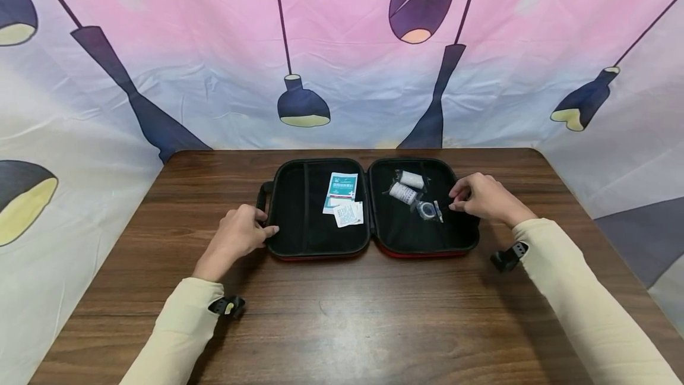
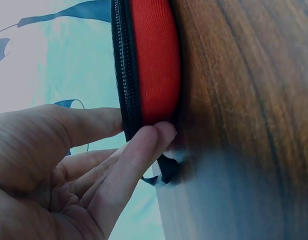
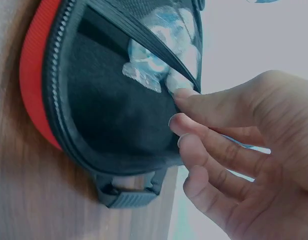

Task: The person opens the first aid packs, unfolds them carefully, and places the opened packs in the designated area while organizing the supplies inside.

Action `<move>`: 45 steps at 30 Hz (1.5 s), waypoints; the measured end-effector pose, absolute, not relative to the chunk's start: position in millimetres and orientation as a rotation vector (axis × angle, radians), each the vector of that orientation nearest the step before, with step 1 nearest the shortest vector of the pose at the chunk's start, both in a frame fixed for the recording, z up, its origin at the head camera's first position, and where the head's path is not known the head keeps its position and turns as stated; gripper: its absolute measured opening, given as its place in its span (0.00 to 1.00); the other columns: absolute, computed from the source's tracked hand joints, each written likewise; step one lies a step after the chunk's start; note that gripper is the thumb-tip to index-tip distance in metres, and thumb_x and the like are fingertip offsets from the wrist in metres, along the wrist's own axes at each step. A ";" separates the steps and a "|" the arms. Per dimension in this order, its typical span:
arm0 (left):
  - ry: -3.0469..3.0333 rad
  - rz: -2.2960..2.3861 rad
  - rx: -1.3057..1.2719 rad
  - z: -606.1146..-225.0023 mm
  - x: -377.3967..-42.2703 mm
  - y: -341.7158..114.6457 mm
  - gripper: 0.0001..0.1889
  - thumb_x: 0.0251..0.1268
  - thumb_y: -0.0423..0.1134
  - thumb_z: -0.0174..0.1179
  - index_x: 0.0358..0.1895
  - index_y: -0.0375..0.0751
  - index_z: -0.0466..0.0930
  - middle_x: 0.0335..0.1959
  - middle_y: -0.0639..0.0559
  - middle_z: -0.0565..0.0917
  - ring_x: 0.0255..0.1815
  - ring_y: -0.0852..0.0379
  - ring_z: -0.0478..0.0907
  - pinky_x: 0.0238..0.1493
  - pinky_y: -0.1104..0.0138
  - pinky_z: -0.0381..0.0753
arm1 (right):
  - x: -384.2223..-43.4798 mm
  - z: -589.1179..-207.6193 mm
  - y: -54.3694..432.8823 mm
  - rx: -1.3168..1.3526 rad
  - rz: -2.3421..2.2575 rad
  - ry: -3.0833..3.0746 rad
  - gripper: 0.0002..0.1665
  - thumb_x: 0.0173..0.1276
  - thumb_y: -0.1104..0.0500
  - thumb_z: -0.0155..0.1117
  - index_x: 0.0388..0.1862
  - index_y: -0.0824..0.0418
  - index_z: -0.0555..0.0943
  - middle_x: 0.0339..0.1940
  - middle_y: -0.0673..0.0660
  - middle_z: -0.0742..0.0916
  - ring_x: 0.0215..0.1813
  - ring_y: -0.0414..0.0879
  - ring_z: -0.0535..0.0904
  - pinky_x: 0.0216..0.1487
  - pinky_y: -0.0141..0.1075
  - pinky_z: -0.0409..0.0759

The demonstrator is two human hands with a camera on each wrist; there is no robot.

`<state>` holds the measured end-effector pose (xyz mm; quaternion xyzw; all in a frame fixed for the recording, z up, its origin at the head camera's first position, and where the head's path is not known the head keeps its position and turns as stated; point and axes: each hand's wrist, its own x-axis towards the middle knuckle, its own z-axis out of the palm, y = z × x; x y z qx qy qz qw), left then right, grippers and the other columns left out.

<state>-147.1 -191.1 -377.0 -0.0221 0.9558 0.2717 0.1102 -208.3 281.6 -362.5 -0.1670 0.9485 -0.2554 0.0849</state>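
Observation:
A black-lined, red-shelled zip case [image 1: 288, 207] lies unfolded on the table, its two halves side by side. My left hand [image 1: 238, 235] holds the left half's outer edge; the left wrist view has the thumb on the zipper and fingertips against the red shell [image 2: 156, 65]. Over the right half, my right hand [image 1: 483, 198] pinches a black elastic strap [image 3: 154, 42] between thumb and fingers. Two wrapped white bandage rolls [image 1: 411, 179] and a wrapped round tape roll [image 1: 427, 210] lie in that half. A teal-and-white packet [image 1: 342, 188] and small white packets [image 1: 349, 214] lie in the left half.
The wooden table [image 1: 320, 314] extends all around the case. Behind it hangs a patterned cloth [image 1: 230, 100]. A black carry handle [image 1: 262, 196] sticks out on the case's left side, and another buckle-like handle [image 3: 128, 197] shows in the right wrist view.

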 end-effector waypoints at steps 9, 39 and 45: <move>2.938 0.694 0.039 -361.9 -145.7 -192.9 0.14 0.69 0.41 0.67 0.44 0.30 0.87 0.32 0.44 0.88 0.27 0.53 0.81 0.30 0.58 0.79 | -207.6 -356.2 290.6 -0.435 -0.757 2.838 0.14 0.67 0.62 0.72 0.45 0.71 0.85 0.33 0.55 0.89 0.34 0.47 0.84 0.36 0.42 0.80; 2.627 1.071 0.171 -360.8 -192.9 -123.8 0.12 0.69 0.34 0.66 0.50 0.31 0.85 0.39 0.42 0.88 0.36 0.51 0.88 0.41 0.60 0.87 | -201.7 -383.3 308.6 -0.217 -0.897 2.805 0.16 0.67 0.63 0.69 0.46 0.77 0.83 0.35 0.63 0.89 0.32 0.47 0.84 0.31 0.40 0.82; 2.574 1.084 0.130 -370.9 -203.9 -109.9 0.10 0.69 0.31 0.65 0.49 0.31 0.85 0.41 0.42 0.88 0.34 0.53 0.87 0.39 0.62 0.87 | -199.0 -387.8 309.5 -0.167 -0.979 2.743 0.21 0.68 0.62 0.70 0.50 0.79 0.80 0.37 0.66 0.88 0.31 0.49 0.86 0.35 0.42 0.86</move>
